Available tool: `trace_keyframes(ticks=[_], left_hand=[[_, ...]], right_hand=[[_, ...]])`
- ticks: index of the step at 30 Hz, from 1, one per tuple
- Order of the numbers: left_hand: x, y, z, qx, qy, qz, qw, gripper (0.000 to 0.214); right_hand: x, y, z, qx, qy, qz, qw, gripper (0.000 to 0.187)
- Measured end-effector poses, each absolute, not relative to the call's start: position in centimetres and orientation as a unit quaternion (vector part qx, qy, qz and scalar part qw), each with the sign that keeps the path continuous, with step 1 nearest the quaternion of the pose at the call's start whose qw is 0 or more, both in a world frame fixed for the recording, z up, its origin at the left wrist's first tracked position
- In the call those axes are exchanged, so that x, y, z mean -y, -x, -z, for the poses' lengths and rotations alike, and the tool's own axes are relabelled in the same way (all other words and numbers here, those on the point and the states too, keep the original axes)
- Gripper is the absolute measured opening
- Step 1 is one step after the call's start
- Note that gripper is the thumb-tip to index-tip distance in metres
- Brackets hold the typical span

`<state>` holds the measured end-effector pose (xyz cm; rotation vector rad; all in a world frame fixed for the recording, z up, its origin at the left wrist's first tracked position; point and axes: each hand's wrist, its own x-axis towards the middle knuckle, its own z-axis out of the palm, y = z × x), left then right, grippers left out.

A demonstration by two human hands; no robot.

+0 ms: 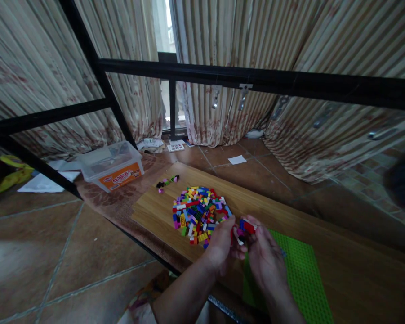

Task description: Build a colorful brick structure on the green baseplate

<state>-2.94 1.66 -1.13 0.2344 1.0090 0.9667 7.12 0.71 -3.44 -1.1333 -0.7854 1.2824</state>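
Red and blue toy bricks (246,226) are pinched between the left hand (219,243) and right hand (264,256), beside a heap of mixed bricks (198,213) on a wooden bench (185,189); a clear plastic box (110,167) beyond holds contents too dim to tell.

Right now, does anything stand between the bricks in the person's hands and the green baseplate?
Only the right hand, which covers part of the green baseplate next to the red and white bricks held with the left hand. No separate object shows in the way.
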Motion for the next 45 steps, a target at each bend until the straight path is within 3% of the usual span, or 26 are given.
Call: trace_keyframes(ticks=[4,13,17,26,32,38,45], left_hand=[[-1.3,2.3,1.4,-0.407,-0.138,-0.484,0.762,0.047],[-1.5,1.1,1.5,-0.432,-0.105,-0.544,0.712,0.027],[-1.4,0.5,1.7,-0.418,-0.091,-0.571,0.701,0.027],[-1.4,-0.6,2.8,-0.443,-0.056,-0.583,0.679,0.029],[-1.3,-0.4,2.4,-0.435,-0.039,-0.588,0.68,0.02],[-1.6,1.4,2.0,-0.374,0.027,-0.544,0.751,0.018],[-2.8,4.0,2.0,-0.461,-0.033,-0.538,0.705,0.022]], right_hand=[[-0.1,-7.3,3.3,0.498,0.548,-0.418,0.527,0.034],[0.1,-6.8,4.7,0.583,0.543,-0.304,0.522,0.03],[0.4,-6.3,4.7,0.533,0.569,-0.324,0.536,0.035],[0.6,-4.7,4.2,0.294,0.559,-0.493,0.598,0.038],[0.2,-4.8,4.3,0.262,0.56,-0.51,0.599,0.038],[-1.4,-5.9,5.6,0.222,0.493,-0.578,0.611,0.041],[-2.9,-5.5,6.3,0.21,0.464,-0.588,0.628,0.031]])
